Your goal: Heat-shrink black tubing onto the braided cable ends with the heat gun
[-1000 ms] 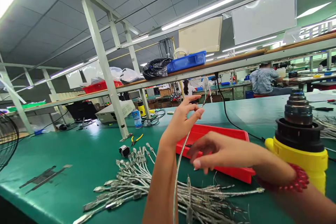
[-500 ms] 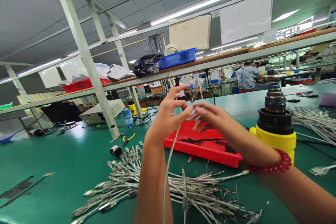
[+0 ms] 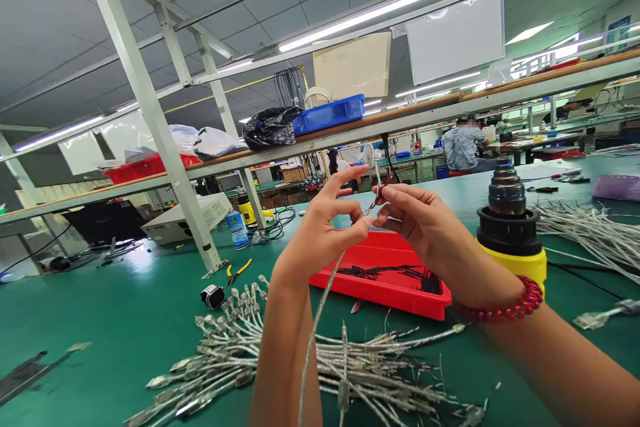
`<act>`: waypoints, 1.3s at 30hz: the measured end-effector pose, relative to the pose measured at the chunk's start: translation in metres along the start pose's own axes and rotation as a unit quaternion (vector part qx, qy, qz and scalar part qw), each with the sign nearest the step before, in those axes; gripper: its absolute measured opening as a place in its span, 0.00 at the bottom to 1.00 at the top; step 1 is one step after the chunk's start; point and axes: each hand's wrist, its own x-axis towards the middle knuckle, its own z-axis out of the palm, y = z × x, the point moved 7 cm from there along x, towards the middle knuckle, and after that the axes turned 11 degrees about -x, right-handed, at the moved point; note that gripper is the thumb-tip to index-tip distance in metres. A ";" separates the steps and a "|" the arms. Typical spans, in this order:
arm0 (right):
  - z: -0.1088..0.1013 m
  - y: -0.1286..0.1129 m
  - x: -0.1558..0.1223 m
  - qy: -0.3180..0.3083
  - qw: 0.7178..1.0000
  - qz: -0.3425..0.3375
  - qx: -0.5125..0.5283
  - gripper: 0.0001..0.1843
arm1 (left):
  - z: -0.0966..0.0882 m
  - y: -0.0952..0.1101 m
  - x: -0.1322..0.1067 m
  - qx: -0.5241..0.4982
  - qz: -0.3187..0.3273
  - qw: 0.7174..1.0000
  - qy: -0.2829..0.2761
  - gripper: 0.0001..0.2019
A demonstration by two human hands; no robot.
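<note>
My left hand (image 3: 320, 233) pinches a clear-jacketed, silvery cable (image 3: 320, 307) near its upper end, thumb against index finger, other fingers raised. The cable hangs down past my left forearm. Thin wires (image 3: 379, 192), white, red and dark, fan out of its stripped end. My right hand (image 3: 425, 220), with a red bead bracelet at the wrist, closes thumb and fingers on a dark piece among those wires; whether it is a wire or a sleeve I cannot tell. Below both hands lies a red tray (image 3: 395, 298) with thin black pieces (image 3: 367, 272) in it.
A pile of silvery cables (image 3: 225, 353) with connectors spreads over the green bench. A yellow heat gun (image 3: 515, 253) stands upright at right, nozzle up, by more white cables (image 3: 590, 233). Yellow-handled pliers (image 3: 239, 271), a watch (image 3: 213, 296) and a blue can (image 3: 237, 230) are at left.
My right hand's fingers have closed on the wires at the cable's end, and the dark piece now shows there. My left hand keeps its pinch. The view has shifted slightly.
</note>
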 end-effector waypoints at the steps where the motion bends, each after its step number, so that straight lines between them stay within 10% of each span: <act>1: 0.000 -0.002 0.000 0.001 1.000 -0.001 -0.004 0.11 | 0.001 0.000 0.000 -0.001 -0.001 1.000 -0.002 0.12; 30: -0.015 -0.025 -0.001 0.055 0.980 -0.065 -0.179 0.18 | -0.003 -0.010 0.000 0.013 -0.013 1.000 0.013 0.12; 39: 0.068 0.029 -0.047 -0.250 0.923 0.045 -0.288 0.25 | -0.020 -0.010 -0.004 0.028 0.032 0.988 0.151 0.16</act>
